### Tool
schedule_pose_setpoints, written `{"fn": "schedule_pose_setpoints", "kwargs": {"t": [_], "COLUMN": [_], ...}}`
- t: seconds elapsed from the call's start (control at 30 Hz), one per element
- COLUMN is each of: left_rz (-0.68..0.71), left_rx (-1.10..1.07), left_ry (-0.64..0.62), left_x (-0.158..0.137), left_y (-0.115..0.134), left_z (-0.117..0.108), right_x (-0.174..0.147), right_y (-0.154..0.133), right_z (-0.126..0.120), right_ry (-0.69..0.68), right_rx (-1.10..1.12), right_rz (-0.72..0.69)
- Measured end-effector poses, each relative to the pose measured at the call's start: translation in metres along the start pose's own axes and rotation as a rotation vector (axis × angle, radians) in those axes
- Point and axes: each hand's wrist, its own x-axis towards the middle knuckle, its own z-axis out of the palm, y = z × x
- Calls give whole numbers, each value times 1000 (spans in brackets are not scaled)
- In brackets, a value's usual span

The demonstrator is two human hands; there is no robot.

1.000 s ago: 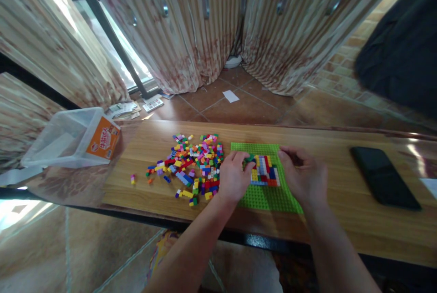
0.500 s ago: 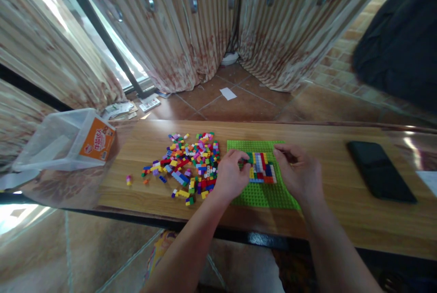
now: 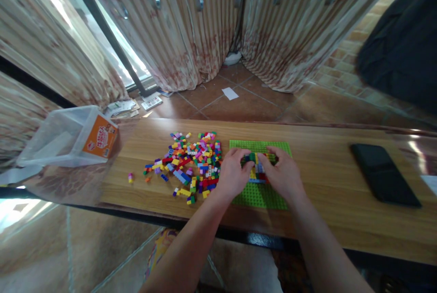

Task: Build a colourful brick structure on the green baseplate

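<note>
A green studded baseplate [image 3: 259, 197] lies on the table under both hands. On it sits a block of joined toy bricks [image 3: 256, 175] in yellow, white, red and blue, partly covered by my fingers. At its left edge, my left hand [image 3: 234, 170] is closed, thumb and fingers around a dark green brick [image 3: 251, 157]. My right hand [image 3: 280, 170] reaches over the block from the right, fingers bent and thumb touching the bricks near the top. Whether it grips a brick is hidden.
Loose coloured bricks [image 3: 191, 165] are heaped left of the baseplate. A clear plastic box [image 3: 61, 138] with an orange label stands at the table's left end. A black phone [image 3: 384, 174] lies on the wooden table [image 3: 331, 170] at the right.
My right hand has moved left from the baseplate's right side onto the brick block. My left hand stays at the block's left edge. The view has shifted slightly.
</note>
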Motion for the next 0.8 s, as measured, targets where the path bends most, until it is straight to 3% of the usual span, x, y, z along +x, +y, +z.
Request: {"fn": "schedule_pose_setpoints", "kwargs": {"t": [0.17, 0.47, 0.8], "left_rz": [16, 7, -14], "left_rx": [-4, 17, 45], "left_ry": [1, 9, 3], "left_x": [2, 3, -1], "left_y": [-3, -7, -6], "left_z": [1, 5, 7], "right_x": [0, 4, 8], "right_y": [-4, -9, 8], "right_z": [11, 13, 17], "right_ry": [51, 7, -51], "right_rx": [-47, -86, -66], "right_rz": [-17, 124, 63]}}
